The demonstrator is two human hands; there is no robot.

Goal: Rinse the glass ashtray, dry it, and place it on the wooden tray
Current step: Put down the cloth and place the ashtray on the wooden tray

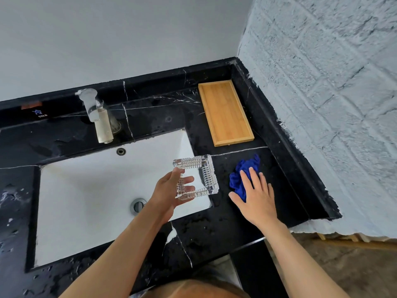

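Observation:
My left hand (169, 191) holds the square cut-glass ashtray (199, 175) over the right edge of the white sink (90, 190), thumb on its near rim and fingers showing through the glass. My right hand (255, 196) lies flat with fingers spread on a crumpled blue cloth (241, 175) on the black counter, right of the sink. The empty wooden tray (225, 112) lies farther back on the counter near the corner.
A chrome faucet (96, 117) stands behind the sink; no water runs. The black marble counter (214, 229) is wet with droplets. A grey brick-textured wall (322, 104) closes off the right side, and a raised black ledge runs along the back and right.

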